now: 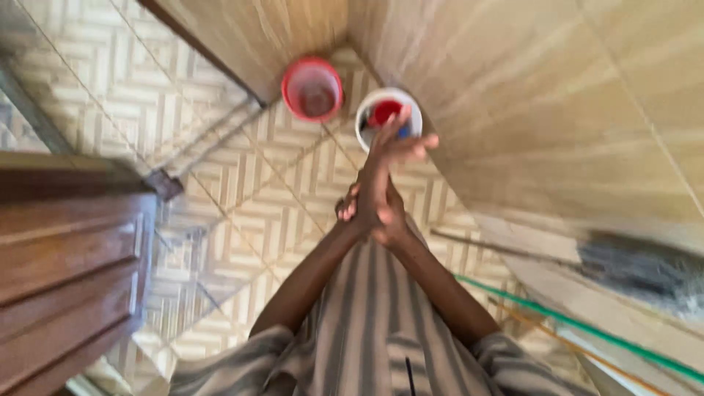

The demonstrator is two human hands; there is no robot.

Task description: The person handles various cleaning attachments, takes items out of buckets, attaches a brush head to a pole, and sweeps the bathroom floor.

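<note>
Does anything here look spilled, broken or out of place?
Nothing is clearly spilled or broken. The red bucket and white bucket stand upright on the tiled floor. The only blemish is a dark smudge on the wall.
</note>
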